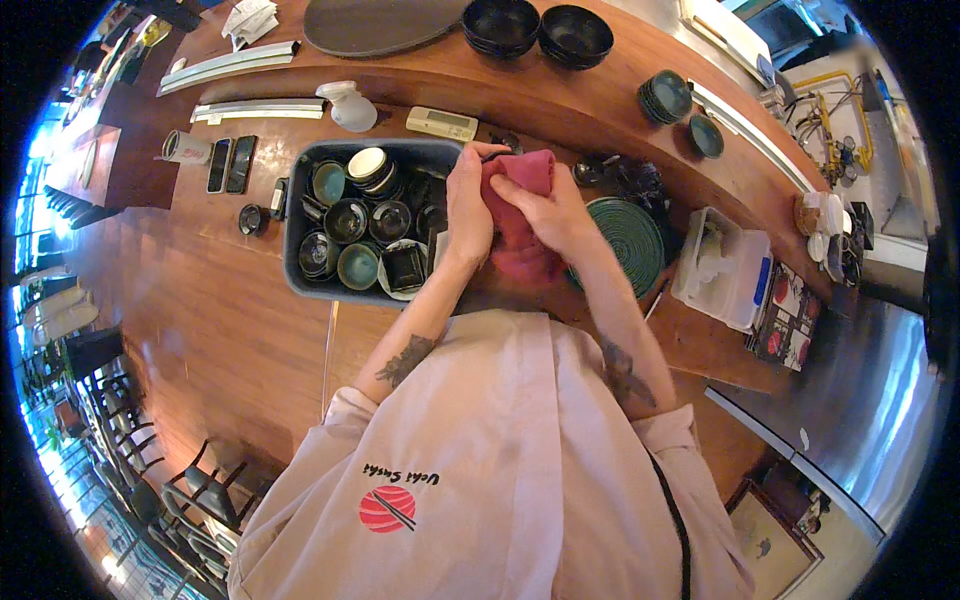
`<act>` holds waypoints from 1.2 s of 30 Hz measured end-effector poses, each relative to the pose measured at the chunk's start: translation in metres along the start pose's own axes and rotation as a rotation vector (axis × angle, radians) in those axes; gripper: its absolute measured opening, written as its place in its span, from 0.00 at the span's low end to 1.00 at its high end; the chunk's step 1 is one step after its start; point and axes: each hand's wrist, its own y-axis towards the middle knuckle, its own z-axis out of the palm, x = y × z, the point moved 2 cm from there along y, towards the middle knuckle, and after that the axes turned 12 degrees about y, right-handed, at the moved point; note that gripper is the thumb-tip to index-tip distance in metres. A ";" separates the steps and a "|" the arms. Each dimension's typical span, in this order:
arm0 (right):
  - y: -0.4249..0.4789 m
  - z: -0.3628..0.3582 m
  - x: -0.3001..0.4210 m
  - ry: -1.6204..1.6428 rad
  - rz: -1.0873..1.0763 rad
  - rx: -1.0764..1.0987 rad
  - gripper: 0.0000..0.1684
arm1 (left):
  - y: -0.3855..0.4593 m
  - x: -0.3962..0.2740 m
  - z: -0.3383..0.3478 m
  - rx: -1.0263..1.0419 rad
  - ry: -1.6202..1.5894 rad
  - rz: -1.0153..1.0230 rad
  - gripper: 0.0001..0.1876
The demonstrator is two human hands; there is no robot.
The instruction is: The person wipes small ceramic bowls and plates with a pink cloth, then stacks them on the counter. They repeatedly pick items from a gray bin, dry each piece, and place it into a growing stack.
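Note:
In front of my chest, my right hand (551, 214) grips a red cloth (514, 225) that hangs below the fingers. My left hand (469, 206) curls around a dark-edged object (496, 156), mostly covered by the cloth, so its kind cannot be told. Left of my hands stands a grey plastic tub (294, 255) of small dark and teal bowls. Inside it are a stack with a cream bowl (367, 163) on top, a teal bowl (358, 266) and a black square dish (403, 266). Green ribbed round plates (626, 244) lie beside my right forearm.
Black bowls (576, 36), a dark oval platter (382, 26) and teal bowls (665, 96) stand on the raised ledge. Before it are a white spray bottle (351, 106) and a remote control (442, 124). Phones (241, 165) lie left; a clear plastic container (720, 262) sits right.

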 end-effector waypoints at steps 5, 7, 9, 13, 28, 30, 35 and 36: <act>0.017 -0.018 0.015 -0.784 0.126 0.430 0.20 | 0.004 0.026 0.002 0.168 0.241 0.013 0.24; -0.001 0.008 0.030 -1.409 0.051 0.294 0.21 | 0.006 0.055 0.005 0.135 0.075 -0.074 0.21; 0.003 0.004 0.007 -1.391 -0.144 0.119 0.20 | 0.006 0.063 0.009 0.051 0.145 -0.108 0.21; 0.007 -0.010 -0.034 -0.666 -0.397 -0.126 0.13 | 0.010 0.042 0.007 -0.041 0.212 -0.025 0.21; -0.028 -0.063 0.025 -0.340 -0.477 -0.300 0.10 | 0.006 0.009 -0.005 0.124 -0.391 -0.393 0.19; -0.037 -0.022 0.005 0.012 -0.654 -0.049 0.17 | 0.009 0.015 0.014 0.009 -0.229 -0.312 0.19; -0.041 -0.003 -0.018 -0.575 -1.098 -0.137 0.28 | -0.002 -0.038 0.031 0.391 -0.782 -0.408 0.41; -0.046 -0.003 -0.011 -0.689 -1.200 -0.114 0.27 | -0.009 -0.048 0.027 0.371 -0.777 -0.356 0.41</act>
